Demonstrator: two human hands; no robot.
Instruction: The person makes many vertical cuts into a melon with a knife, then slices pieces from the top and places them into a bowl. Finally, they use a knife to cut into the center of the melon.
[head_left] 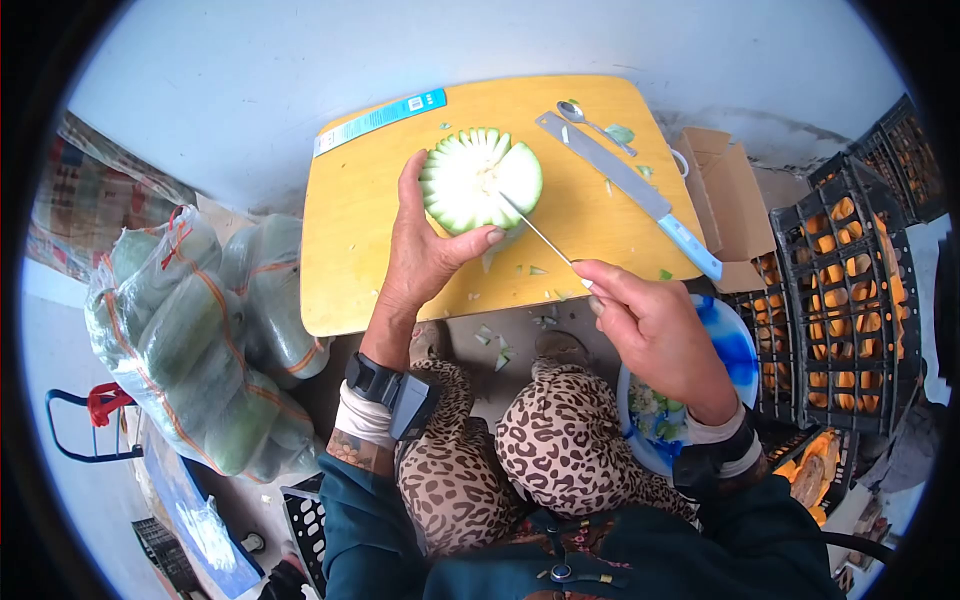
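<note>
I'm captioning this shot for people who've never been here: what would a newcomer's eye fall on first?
Probably the carved melon at the yellow table, fringed with petal-like cuts, steadied by the left hand while the right hand holds a thin blade to it. Next, the leopard-print trousers below and the plastic-wrapped produce heaped at the left.

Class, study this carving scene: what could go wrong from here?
The thin blade in the right hand might slip towards the left thumb, close beside it on the carved melon.
The large knife, its handle at the table's edge, could get knocked off.
Scraps on the floor might be slippery underfoot.
</note>
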